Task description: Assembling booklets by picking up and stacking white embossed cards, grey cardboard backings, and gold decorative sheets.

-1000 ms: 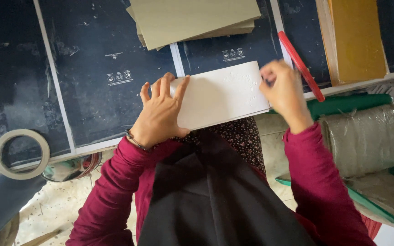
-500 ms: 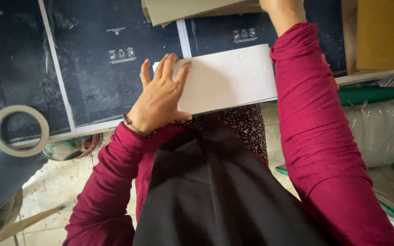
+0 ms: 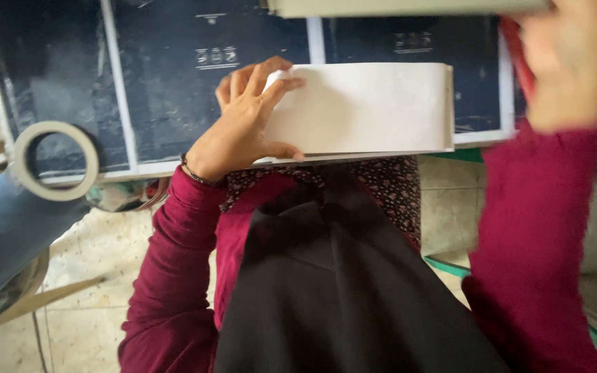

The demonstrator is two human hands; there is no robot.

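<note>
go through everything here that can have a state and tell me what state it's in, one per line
Folded white card sheet: flat on the dark table, held down at its left end.
Left hand: pressing on the sheet.
Right hand: raised, blurred, grip unclear.
Grey tape roll: lying at the table edge.
Dark table: dusty.

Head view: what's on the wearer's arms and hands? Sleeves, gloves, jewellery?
Both arms are in long dark-red knit sleeves that end at the wrists. The left hand is bare, no glove, with a thin dark bracelet at the wrist. The right hand is also bare but motion-blurred, so I cannot tell whether it wears any ring or band. No rings show on the left.
</note>
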